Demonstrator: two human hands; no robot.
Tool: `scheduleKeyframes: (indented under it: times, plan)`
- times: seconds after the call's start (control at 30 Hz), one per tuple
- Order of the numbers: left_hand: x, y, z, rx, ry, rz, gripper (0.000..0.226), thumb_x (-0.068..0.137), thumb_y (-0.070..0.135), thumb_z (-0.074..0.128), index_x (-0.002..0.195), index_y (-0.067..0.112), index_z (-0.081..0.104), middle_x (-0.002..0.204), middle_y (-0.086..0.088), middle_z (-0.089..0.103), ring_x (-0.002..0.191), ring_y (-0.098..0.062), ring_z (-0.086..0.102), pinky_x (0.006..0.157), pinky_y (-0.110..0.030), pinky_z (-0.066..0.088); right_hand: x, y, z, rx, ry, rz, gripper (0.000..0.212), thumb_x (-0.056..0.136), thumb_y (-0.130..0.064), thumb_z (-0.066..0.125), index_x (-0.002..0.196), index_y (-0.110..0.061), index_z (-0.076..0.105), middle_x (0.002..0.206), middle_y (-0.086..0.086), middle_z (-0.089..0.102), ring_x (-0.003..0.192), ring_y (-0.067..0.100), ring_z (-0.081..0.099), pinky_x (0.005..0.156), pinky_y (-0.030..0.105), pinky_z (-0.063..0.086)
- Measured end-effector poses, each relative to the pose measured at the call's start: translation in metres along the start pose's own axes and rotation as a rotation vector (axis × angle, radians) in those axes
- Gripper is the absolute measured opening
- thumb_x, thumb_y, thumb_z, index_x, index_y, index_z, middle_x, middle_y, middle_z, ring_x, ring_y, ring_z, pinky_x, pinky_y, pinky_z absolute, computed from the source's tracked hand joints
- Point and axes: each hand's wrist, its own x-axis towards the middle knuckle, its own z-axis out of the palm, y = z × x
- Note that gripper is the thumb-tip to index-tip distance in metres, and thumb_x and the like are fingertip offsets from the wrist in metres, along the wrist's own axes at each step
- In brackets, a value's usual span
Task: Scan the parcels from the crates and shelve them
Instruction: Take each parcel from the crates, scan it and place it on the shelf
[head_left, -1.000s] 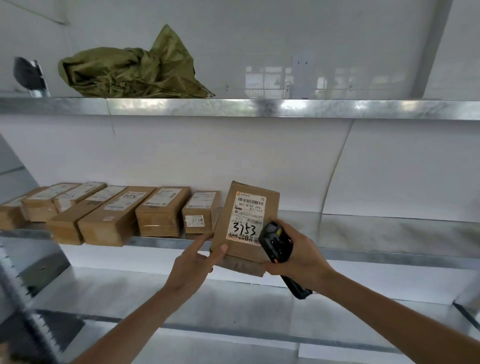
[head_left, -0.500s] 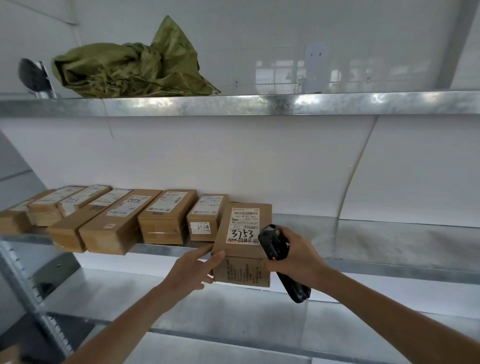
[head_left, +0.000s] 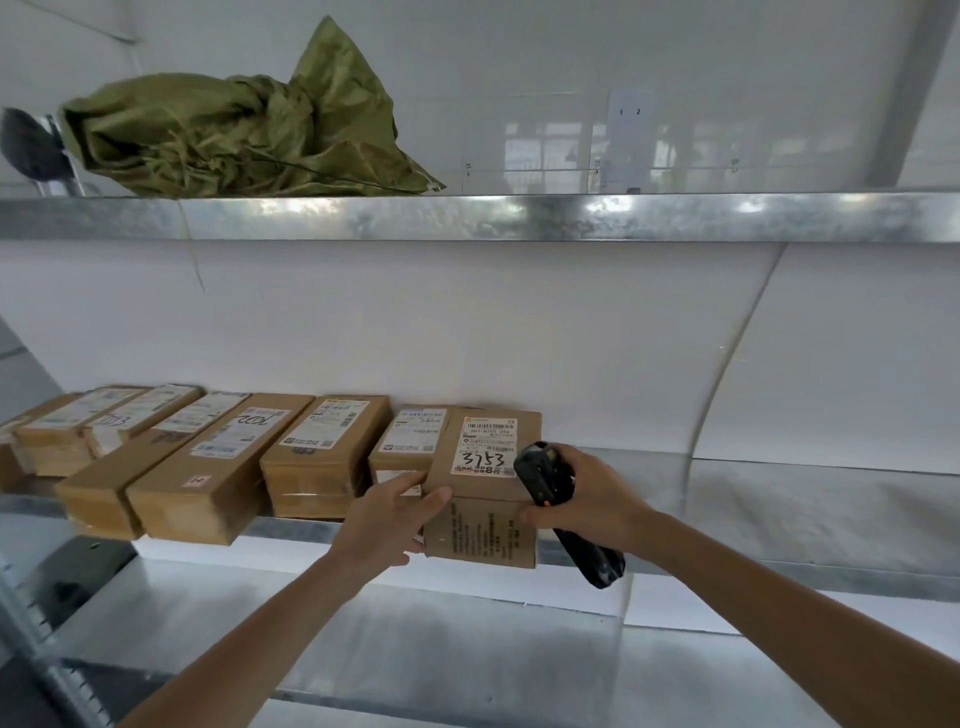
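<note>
The galvanised middle shelf (head_left: 779, 493) carries a row of brown cardboard parcels (head_left: 208, 457), lying side by side with labels up, so the numbers can be read from the front. Above, on the upper shelf (head_left: 519, 215), a crumpled green woven sack (head_left: 234, 135) lies. The parcel marked 3753 (head_left: 485, 483) sits at the right end of the row, its front part over the shelf edge, probably being pushed in. The left hand (head_left: 384, 519) rests straight fingers on its front left corner. The right hand (head_left: 587, 496) has fingers clamped on the black handheld scanner (head_left: 561, 512) and touches the parcel's right side, to guide it.
</note>
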Motion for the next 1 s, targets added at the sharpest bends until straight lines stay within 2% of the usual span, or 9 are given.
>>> scheduleKeyframes:
  times: [0.13, 0.37, 0.53, 0.6, 0.7, 0.8, 0.87, 0.9, 1.0]
  plan:
    - [0.011, 0.0, -0.003, 0.027, 0.031, 0.004, 0.056, 0.09, 0.052, 0.067, 0.141, 0.035, 0.054, 0.109, 0.004, 0.07, 0.081, -0.022, 0.074, 0.053, -0.025, 0.056, 0.013, 0.002, 0.0, 0.001, -0.01, 0.008, 0.062, 0.072, -0.03, 0.092, 0.124, -0.035, 0.058, 0.107, -0.012, 0.07, 0.094, 0.006, 0.066, 0.073, 0.021, 0.051]
    - [0.022, 0.0, -0.005, 0.039, 0.06, 0.032, 0.058, 0.089, 0.053, 0.067, 0.142, 0.035, 0.053, 0.117, 0.0, 0.068, 0.078, -0.023, 0.076, 0.053, -0.027, 0.058, 0.027, 0.005, 0.002, -0.006, -0.005, 0.019, 0.065, 0.072, -0.034, 0.091, 0.127, -0.035, 0.056, 0.107, -0.012, 0.068, 0.093, 0.006, 0.065, 0.07, 0.021, 0.048]
    - [0.022, 0.004, -0.003, 0.086, 0.11, 0.068, 0.044, 0.091, 0.051, 0.067, 0.13, 0.035, 0.059, 0.109, -0.001, 0.07, 0.082, -0.021, 0.074, 0.057, -0.031, 0.062, 0.029, 0.006, 0.003, -0.022, 0.007, 0.01, 0.064, 0.075, -0.031, 0.09, 0.129, -0.033, 0.056, 0.106, -0.015, 0.068, 0.093, 0.003, 0.064, 0.07, 0.017, 0.047]
    - [0.02, 0.004, -0.002, 0.13, 0.137, 0.089, 0.036, 0.093, 0.049, 0.065, 0.125, 0.035, 0.06, 0.102, 0.0, 0.072, 0.078, -0.018, 0.073, 0.058, -0.029, 0.062, 0.027, 0.008, 0.003, -0.033, 0.012, 0.016, 0.065, 0.073, -0.032, 0.091, 0.129, -0.033, 0.057, 0.107, -0.014, 0.069, 0.094, 0.005, 0.065, 0.072, 0.02, 0.049]
    - [0.01, 0.005, -0.004, 0.134, 0.154, 0.117, 0.032, 0.093, 0.051, 0.064, 0.12, 0.034, 0.061, 0.093, 0.011, 0.07, 0.074, -0.01, 0.071, 0.053, -0.021, 0.057, 0.018, 0.01, 0.003, -0.049, 0.032, 0.018, 0.072, 0.068, -0.039, 0.093, 0.131, -0.036, 0.057, 0.109, -0.015, 0.07, 0.095, 0.005, 0.066, 0.077, 0.024, 0.055]
    - [-0.005, 0.007, -0.012, 0.228, 0.175, 0.153, 0.028, 0.095, 0.051, 0.061, 0.117, 0.035, 0.06, 0.099, 0.02, 0.064, 0.087, -0.006, 0.064, 0.06, -0.014, 0.05, 0.001, 0.004, -0.005, -0.069, 0.078, 0.009, 0.075, 0.066, -0.045, 0.094, 0.129, -0.038, 0.055, 0.106, -0.018, 0.069, 0.092, 0.0, 0.065, 0.071, 0.016, 0.05]
    - [-0.016, 0.008, -0.021, 0.314, 0.219, 0.205, 0.032, 0.094, 0.053, 0.06, 0.12, 0.034, 0.062, 0.106, 0.017, 0.069, 0.093, -0.007, 0.064, 0.07, -0.017, 0.05, -0.014, -0.008, -0.016, -0.088, 0.126, -0.017, 0.072, 0.067, -0.042, 0.094, 0.123, -0.044, 0.049, 0.101, -0.022, 0.066, 0.089, -0.003, 0.063, 0.072, 0.017, 0.051]
    - [-0.022, 0.008, -0.025, 0.329, 0.234, 0.229, 0.033, 0.093, 0.055, 0.06, 0.121, 0.036, 0.062, 0.103, 0.014, 0.072, 0.092, -0.007, 0.065, 0.072, -0.02, 0.05, -0.02, -0.015, -0.021, -0.094, 0.146, -0.032, 0.073, 0.068, -0.041, 0.094, 0.121, -0.047, 0.045, 0.1, -0.024, 0.064, 0.089, -0.004, 0.062, 0.073, 0.019, 0.052]
    - [-0.051, 0.012, -0.037, 0.331, 0.261, 0.261, 0.027, 0.095, 0.051, 0.06, 0.12, 0.042, 0.06, 0.093, 0.013, 0.073, 0.086, 0.0, 0.065, 0.068, -0.016, 0.046, -0.036, -0.036, -0.028, -0.102, 0.138, -0.06, 0.076, 0.068, -0.042, 0.093, 0.124, -0.043, 0.042, 0.1, -0.025, 0.06, 0.09, -0.005, 0.06, 0.071, 0.018, 0.05]
